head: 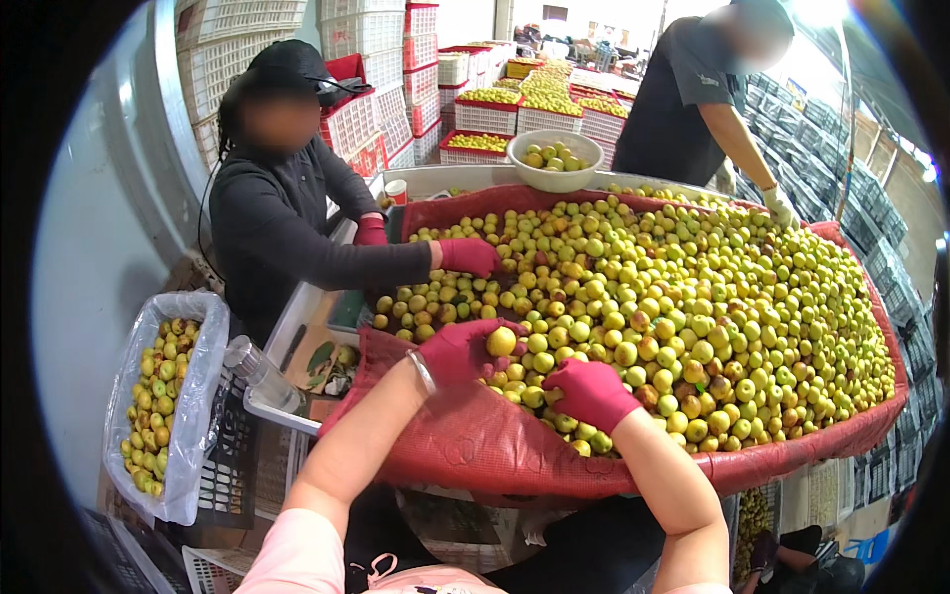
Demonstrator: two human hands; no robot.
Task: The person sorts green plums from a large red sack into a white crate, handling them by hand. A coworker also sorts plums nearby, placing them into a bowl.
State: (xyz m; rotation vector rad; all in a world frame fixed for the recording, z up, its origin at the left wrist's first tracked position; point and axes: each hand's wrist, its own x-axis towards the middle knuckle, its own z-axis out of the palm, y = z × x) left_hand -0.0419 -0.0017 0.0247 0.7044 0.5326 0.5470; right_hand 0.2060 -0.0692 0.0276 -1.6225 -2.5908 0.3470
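Note:
A wide heap of yellow-green round fruits (712, 319), some with brown patches, lies on a red padded cloth (505, 445) that covers a table. My left hand (464, 353), in a dark red glove, holds one yellowish fruit (502, 341) in its fingers at the near left part of the heap. Right of it, my right hand (591, 390), in a matching glove, reaches down on the fruits at the near edge, its fingers bent; whether it grips one is hard to tell.
Co-workers stand at the left (278, 200) and far right (683, 104), hands at the heap. A white bowl of fruits (555, 178) rests at the far edge. A plastic-lined crate of fruits (204, 416) and a clear bottle (260, 371) are at left; stacked crates (364, 37) stand behind.

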